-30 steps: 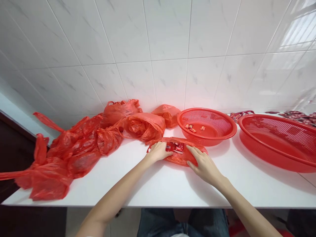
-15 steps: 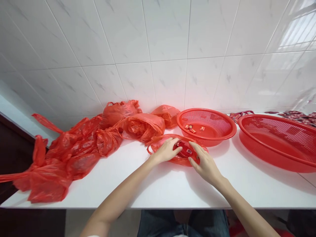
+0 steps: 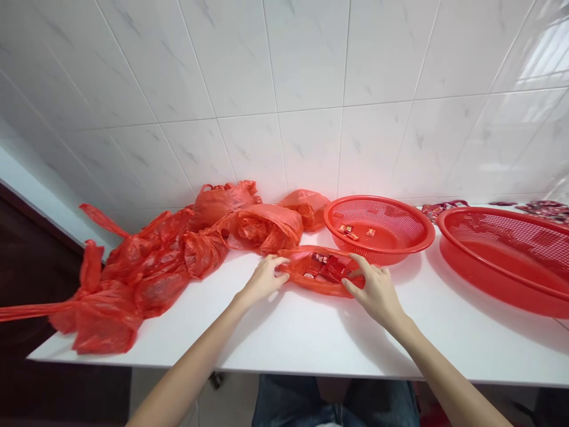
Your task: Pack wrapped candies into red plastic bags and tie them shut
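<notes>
A red plastic bag (image 3: 320, 289) lies on the table in front of me with its mouth spread wide. Several dark red shiny packets (image 3: 333, 268) show inside it. At the bag's left end, my left hand (image 3: 267, 277) has its fingers and thumb closed on the edge of the plastic. Over the right end, my right hand (image 3: 377, 292) is curved with thumb and fingers apart. Its fingertips reach into the mouth beside the packets and hold nothing that I can see.
Red plastic bags (image 3: 164, 267) are heaped along the table's left side. Behind the open bag stands a red mesh basket (image 3: 377, 252) with several small wrapped pieces (image 3: 349, 231). A larger red basket (image 3: 502, 284) is at the right, and patterned items (image 3: 546, 209) lie beyond it by the tiled wall.
My left hand has moved left, from over the bag's mouth to its left end. The mouth is stretched wider and more packets show. My right hand stays at the right end.
</notes>
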The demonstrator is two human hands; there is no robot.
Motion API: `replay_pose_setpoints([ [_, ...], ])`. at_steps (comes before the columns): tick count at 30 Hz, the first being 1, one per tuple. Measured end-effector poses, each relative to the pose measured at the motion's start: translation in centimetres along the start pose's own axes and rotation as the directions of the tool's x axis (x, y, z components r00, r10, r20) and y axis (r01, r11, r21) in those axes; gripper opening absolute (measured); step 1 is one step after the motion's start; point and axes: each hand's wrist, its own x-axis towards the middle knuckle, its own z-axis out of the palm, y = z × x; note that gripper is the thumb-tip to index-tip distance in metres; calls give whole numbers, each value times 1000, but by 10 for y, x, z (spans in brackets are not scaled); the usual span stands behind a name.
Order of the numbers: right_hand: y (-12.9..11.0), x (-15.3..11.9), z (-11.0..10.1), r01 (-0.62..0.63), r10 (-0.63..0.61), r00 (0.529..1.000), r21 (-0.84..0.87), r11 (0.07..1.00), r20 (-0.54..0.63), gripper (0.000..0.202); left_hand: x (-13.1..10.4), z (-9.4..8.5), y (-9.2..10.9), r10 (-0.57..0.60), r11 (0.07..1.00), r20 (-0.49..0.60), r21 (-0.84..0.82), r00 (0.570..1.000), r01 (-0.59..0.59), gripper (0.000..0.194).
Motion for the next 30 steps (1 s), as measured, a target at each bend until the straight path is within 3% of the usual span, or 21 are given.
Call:
replay_pose_setpoints([
  [3, -8, 3, -4, -17, 55, 985, -231, 973, 161, 46, 5, -11, 6, -15, 980, 91, -194, 996, 32, 36],
  [7, -11, 5, -4, 9, 91, 973, -426, 905, 214, 46, 12, -30, 21, -2, 947, 31, -320, 1000, 12, 34],
  [13, 3, 5, -1, 17, 76, 964, -345, 939, 257, 45, 9, -47, 45, 11, 872, 0, -490, 1000, -10, 24],
  [15, 6, 10, -6, 42, 20, 964, -229, 973, 265, 47, 8, -53, 52, 21, 842, -8, -539, 1000, -22, 23],
  [17, 3, 18, -20, 52, -68, 979, 86, 995, 194, 39, 10, -64, 59, 21, 807, -38, -589, 999, -39, 22],
  [19, -4, 30, -42, 79, -86, 996, 509, 857, -9, 28, 14, -81, 70, 26, 759, -149, -641, 988, -117, 21],
  [20, -8, 36, -56, 118, -44, 991, 636, 763, -130, 28, 17, -90, 76, 37, 730, -236, -657, 971, -187, 20],
  [21, -13, 42, -71, 170, 14, 969, 712, 681, -246, 27, 19, -100, 83, 53, 699, -322, -664, 945, -266, 17],
  [23, -23, 53, -99, 310, 145, 874, 761, 570, -464, 23, 23, -118, 98, 104, 655, -447, -641, 889, -399, 11],
  [24, -27, 57, -111, 360, 181, 840, 774, 521, -512, 23, 24, -125, 105, 132, 644, -487, -620, 863, -448, 8],
  [26, -35, 63, -127, 416, 196, 811, 778, 470, -552, 21, 25, -132, 118, 187, 639, -535, -571, 824, -516, 6],
  [28, -42, 68, -132, 387, 118, 863, 793, 470, -491, 20, 25, -133, 128, 229, 649, -529, -543, 817, -533, 6],
  [30, -50, 70, -130, 305, -7, 938, 818, 488, -346, 23, 24, -128, 136, 263, 674, -465, -538, 845, -506, 14],
])
